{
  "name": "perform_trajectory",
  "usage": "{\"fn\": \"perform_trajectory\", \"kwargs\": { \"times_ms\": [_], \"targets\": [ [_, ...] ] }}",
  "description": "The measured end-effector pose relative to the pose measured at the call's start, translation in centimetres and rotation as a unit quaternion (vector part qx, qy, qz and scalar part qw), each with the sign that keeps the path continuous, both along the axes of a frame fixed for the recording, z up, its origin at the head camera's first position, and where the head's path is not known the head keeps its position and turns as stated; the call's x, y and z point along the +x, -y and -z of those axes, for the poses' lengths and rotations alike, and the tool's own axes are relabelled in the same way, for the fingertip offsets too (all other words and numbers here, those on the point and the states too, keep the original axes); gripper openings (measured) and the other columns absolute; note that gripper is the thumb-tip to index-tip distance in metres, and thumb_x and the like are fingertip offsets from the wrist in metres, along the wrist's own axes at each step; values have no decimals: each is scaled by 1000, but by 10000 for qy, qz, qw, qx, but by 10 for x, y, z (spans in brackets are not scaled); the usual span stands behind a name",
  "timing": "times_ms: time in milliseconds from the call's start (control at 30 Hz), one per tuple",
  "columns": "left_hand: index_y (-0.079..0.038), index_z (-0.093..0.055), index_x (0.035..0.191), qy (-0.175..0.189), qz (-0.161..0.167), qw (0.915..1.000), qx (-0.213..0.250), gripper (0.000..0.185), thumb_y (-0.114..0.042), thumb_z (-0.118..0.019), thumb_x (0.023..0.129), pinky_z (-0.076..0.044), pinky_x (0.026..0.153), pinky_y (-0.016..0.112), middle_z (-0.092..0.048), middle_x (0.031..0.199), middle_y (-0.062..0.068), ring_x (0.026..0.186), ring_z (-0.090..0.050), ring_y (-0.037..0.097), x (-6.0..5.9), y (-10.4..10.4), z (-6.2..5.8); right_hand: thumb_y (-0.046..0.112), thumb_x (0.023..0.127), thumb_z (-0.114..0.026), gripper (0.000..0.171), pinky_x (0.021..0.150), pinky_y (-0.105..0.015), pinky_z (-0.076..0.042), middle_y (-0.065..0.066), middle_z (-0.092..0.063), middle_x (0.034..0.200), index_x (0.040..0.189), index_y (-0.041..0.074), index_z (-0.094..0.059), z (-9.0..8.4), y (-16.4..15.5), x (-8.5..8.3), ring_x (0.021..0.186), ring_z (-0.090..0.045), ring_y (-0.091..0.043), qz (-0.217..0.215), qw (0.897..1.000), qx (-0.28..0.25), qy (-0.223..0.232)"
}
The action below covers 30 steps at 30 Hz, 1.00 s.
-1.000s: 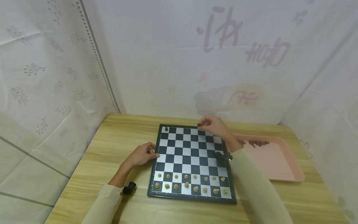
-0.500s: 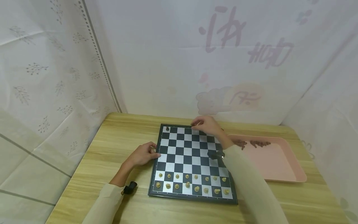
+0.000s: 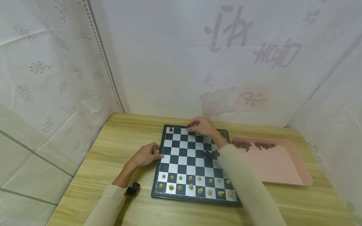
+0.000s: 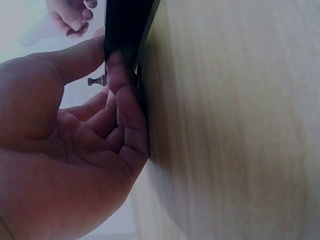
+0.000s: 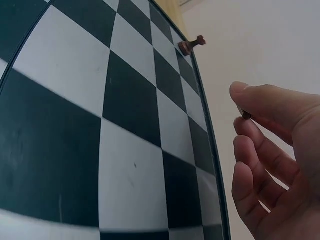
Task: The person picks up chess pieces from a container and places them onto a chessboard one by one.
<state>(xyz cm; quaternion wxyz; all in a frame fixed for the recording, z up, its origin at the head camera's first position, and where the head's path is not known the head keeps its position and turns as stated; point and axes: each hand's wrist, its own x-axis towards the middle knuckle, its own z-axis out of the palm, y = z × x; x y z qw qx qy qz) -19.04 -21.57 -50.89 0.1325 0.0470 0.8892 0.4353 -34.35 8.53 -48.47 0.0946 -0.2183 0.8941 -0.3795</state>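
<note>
Chessboard [image 3: 195, 160] edge gripped by left hand [image 3: 145, 156]; right hand [image 3: 201, 127] pinches dark piece [image 5: 245, 114] above.

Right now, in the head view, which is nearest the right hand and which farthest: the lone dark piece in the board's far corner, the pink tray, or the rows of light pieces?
From the right hand:
1. Lone dark piece, to its left in the far-left corner of the board.
2. Pink tray, to its right, off the board.
3. Light pieces, along the board's near edge.
</note>
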Motion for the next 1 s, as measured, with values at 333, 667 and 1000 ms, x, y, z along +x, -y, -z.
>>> {"fn": "perform_trajectory", "kwargs": {
  "times_ms": [333,667,1000],
  "targets": [
    [3,-67,129,4,-50,10000,-8,38,-16,-83,101,-47,72,33,-69,85,3,76,-59,18,-3,-1,2,28,95,-89,32,86,-44,-57,-1,-79,109,119,9,-83,7,22,-6,102,-71,-25,-163,9998,91,64],
    [2,-67,128,74,-117,9999,32,37,-15,-84,100,-46,71,33,-68,83,3,75,-60,19,-3,-3,3,22,94,-90,23,86,-43,-58,-2,-81,107,112,10,-84,13,40,-4,98,-72,-24,-187,9997,77,-100],
    [2,-67,129,29,-123,9999,-14,38,-16,-84,100,-46,72,33,-69,84,2,75,-60,18,-4,-2,2,25,94,-91,20,89,-44,-56,0,-80,102,107,12,-84,17,54,-6,99,-71,-23,-44,9975,543,-457]
  ]
}}
